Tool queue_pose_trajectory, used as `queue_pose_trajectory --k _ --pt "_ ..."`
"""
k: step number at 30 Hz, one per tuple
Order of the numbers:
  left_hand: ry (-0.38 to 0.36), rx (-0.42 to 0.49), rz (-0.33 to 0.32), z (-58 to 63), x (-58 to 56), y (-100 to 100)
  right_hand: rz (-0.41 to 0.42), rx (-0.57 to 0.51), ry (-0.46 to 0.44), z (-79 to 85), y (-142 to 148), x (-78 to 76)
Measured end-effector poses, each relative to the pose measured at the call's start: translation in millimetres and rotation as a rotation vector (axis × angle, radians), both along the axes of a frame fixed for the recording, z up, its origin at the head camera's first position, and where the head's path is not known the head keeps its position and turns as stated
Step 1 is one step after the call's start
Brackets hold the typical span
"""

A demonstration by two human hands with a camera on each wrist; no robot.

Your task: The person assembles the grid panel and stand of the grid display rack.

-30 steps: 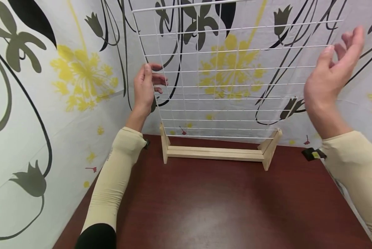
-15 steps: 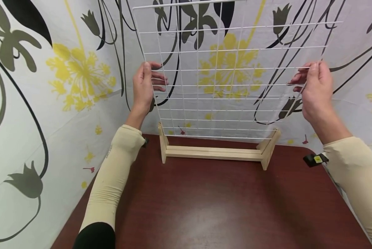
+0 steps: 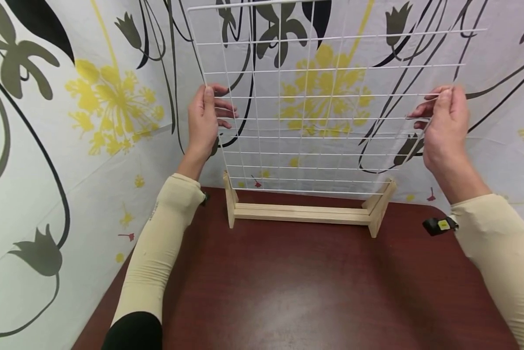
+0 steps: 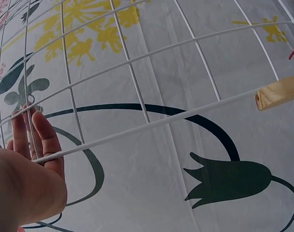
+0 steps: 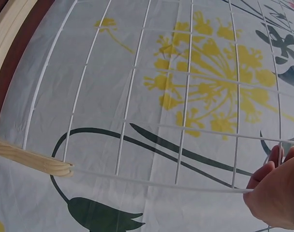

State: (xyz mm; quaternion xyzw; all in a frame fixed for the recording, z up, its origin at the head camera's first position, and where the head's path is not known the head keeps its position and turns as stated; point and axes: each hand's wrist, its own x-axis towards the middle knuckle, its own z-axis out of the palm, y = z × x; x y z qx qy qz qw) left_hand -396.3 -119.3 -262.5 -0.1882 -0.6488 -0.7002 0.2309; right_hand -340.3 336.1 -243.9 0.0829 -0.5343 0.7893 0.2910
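Observation:
A white wire grid panel stands upright, its lower end set between the two side pieces of a pale wooden stand. My left hand holds the panel's left edge wire between thumb and fingers, with the fingertips reaching behind the grid. On the opposite edge, my right hand grips the wire in much the same way. In the left wrist view the left hand curls round the edge wire beside a cross wire. The right wrist view has the right hand at the edge, partly cut off by the frame.
The stand rests near the back of a dark red-brown table. A white cloth with printed flowers hangs close behind the panel and along the left side. The panel's top runs out of the head view.
The right hand, raised open beside the panel a second ago, has come down and left and taken hold of its right edge. The left hand has kept its hold.

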Motion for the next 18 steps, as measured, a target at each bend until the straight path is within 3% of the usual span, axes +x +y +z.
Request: queue_pose_trajectory --k 18 --pt "0.007 -0.020 0.044 -1.4 -5.6 1.7 -0.070 -0.064 0.035 -3.1 -8.5 -8.6"
